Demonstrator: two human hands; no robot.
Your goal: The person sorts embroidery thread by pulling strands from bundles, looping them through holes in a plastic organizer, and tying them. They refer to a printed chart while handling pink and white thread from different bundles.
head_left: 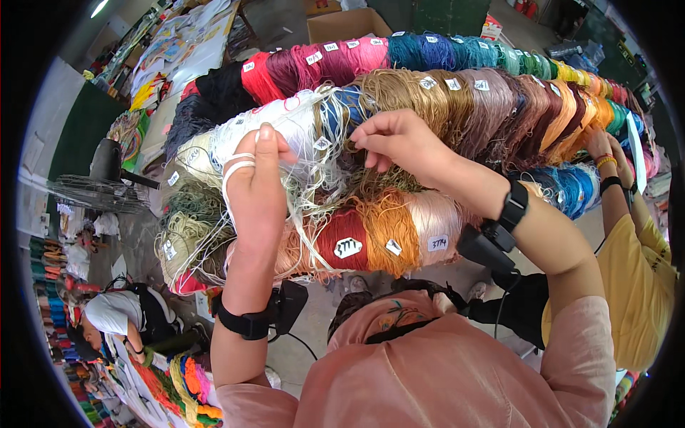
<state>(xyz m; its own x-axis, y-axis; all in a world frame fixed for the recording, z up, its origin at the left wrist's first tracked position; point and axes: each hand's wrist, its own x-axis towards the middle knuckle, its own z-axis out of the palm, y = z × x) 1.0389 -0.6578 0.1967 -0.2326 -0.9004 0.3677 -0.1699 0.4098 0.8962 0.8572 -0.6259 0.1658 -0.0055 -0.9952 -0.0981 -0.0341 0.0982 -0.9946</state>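
White thread (239, 165) is looped around my left hand (258, 187), which is closed with the thumb pressed up against the fingers. Its loose strands hang past my wrist, over the front row of skeins. My right hand (399, 143) is raised with thumb and fingertips pinched together; whatever is between them is too fine to make out. Beyond both hands lies a thick bundle of white thread (275, 125) on the middle row, with a blue skein (349, 103) beside it. Tan-brown skeins (392, 89) sit just behind my right hand.
Long rows of colored thread skeins with paper labels stretch left to right, including a dark red skein (342, 239) nearest me. A black fan (107, 167) stands at left. At right a co-worker's hands (599, 146) touch orange skeins. Another person (118, 314) bends at lower left.
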